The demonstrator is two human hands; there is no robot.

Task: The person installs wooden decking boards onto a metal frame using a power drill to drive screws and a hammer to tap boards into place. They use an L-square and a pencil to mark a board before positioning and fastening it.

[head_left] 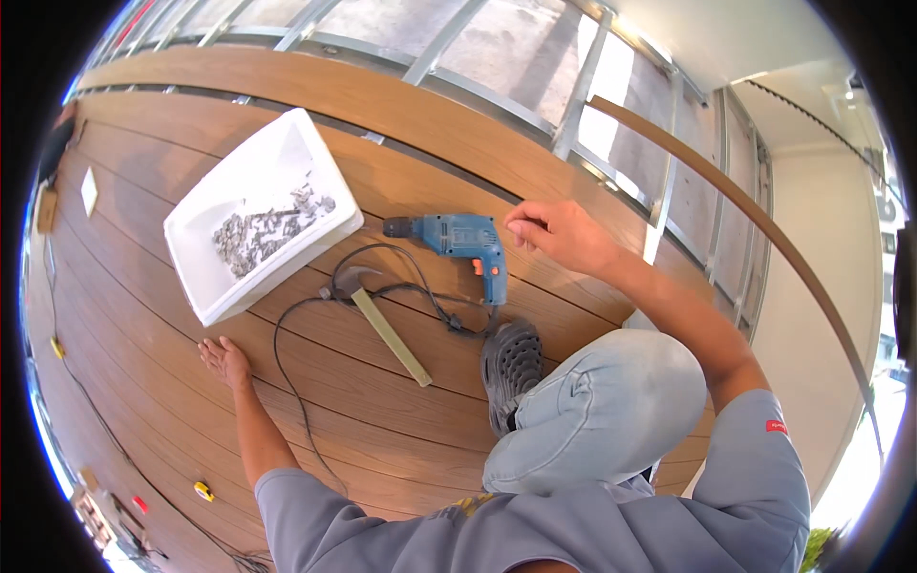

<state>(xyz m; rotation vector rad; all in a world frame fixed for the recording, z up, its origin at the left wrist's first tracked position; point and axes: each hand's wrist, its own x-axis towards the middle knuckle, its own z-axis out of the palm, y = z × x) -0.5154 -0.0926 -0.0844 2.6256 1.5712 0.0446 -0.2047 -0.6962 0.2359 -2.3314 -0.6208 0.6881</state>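
Observation:
My left hand [226, 362] rests on the brown deck boards [420, 435], fingers spread, just below the near corner of a white plastic bin [320, 244]. Small grey metal pieces [258, 239] lie heaped inside the bin. To the right, my right hand [557, 232] is held above the boards with its fingers curled together in a pinch; whatever they may hold is too small to make out. Beside that hand a blue corded drill [463, 237] with an orange trigger lies on its side. A hammer [392, 339] with a pale yellowish handle lies between the bin and my shoe.
The drill's black cord [279, 349] loops over the boards around the hammer. Bare metal joists [444, 40] run beyond the deck edge, with a long loose board [735, 196] across them at right. A yellow tape measure [203, 491] lies lower left. Someone's dark sleeve [57, 143] shows far left.

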